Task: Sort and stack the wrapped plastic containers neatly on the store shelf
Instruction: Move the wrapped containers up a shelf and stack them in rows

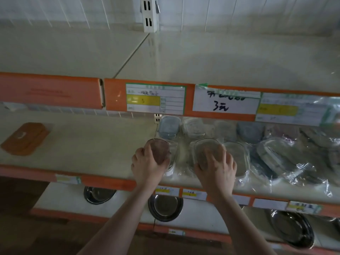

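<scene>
Two clear wrapped plastic containers stand side by side near the front of the middle shelf [103,144]. My left hand [147,164] grips the left container [161,150], which has a pinkish lid. Fingers of my right hand [217,166] spread over the brownish lid of the right container [206,148] and curl at its edge. A third clear container [239,159] sits just right of it. Behind them stands a row of blue-grey and clear lidded containers [169,127]. More wrapped containers [281,155] lie jumbled at the right.
An orange lidded box [25,138] sits at the left of the middle shelf. The upper shelf [202,57] has orange price rails with labels [155,99]. Metal bowls [165,207] stand on the lower shelf below my arms.
</scene>
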A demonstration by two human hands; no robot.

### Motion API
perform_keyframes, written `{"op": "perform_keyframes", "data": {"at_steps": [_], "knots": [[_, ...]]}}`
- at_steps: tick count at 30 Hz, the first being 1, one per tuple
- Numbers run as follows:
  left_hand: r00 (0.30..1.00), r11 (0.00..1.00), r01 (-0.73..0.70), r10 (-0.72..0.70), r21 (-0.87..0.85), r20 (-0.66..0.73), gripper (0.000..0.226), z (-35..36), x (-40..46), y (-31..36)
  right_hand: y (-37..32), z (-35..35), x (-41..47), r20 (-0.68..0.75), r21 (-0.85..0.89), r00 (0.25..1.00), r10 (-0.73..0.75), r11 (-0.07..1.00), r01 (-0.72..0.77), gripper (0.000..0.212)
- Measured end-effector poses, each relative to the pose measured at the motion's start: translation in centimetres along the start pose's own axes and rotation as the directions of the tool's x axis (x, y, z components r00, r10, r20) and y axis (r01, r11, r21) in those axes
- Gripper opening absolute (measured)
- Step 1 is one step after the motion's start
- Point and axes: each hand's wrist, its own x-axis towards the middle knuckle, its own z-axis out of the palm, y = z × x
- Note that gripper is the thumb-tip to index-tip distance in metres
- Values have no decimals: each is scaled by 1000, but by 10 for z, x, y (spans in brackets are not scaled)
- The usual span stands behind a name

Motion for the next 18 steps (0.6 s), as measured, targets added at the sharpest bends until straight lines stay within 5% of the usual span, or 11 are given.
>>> {"op": "perform_keyframes", "data": {"at_steps": [18], "knots": [[998,995,-62,60,79,24,86,34,45,10,13,38,53,34,-171,992,-123,977,127,40]]}}
